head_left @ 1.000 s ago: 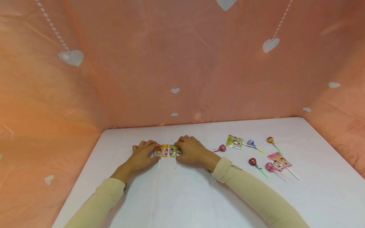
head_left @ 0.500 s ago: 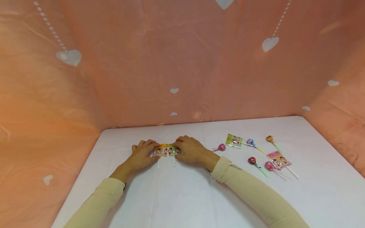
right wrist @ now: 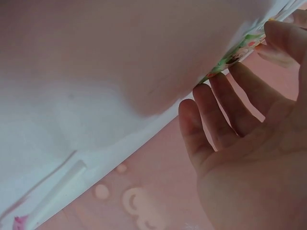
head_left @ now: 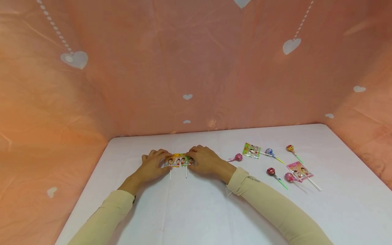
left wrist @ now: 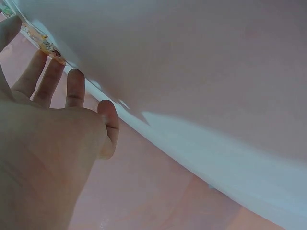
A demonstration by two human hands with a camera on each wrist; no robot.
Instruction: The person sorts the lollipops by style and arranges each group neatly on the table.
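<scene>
Two flat wrapped lollipops lie side by side on the white table (head_left: 190, 211), their white sticks pointing toward me. My left hand (head_left: 153, 165) pinches the outer edge of the orange-yellow lollipop (head_left: 173, 160). In the left wrist view the fingers (left wrist: 48, 76) reach the wrapper (left wrist: 42, 42). My right hand (head_left: 204, 162) pinches the green lollipop (head_left: 187, 160). The right wrist view shows the thumb over the green wrapper (right wrist: 235, 55) and the fingertips (right wrist: 216, 86) at its edge. The two wrappers touch each other.
To the right lie several loose lollipops: a green flat one (head_left: 251, 150), a pink flat one (head_left: 299, 170), and round ones in pink (head_left: 238, 158), blue (head_left: 269, 152), orange (head_left: 289, 148) and red (head_left: 271, 171). Peach cloth walls (head_left: 196, 75) with white hearts close off three sides.
Both hands slid the two lollipops toward each other. The small gap between the wrappers has closed.
</scene>
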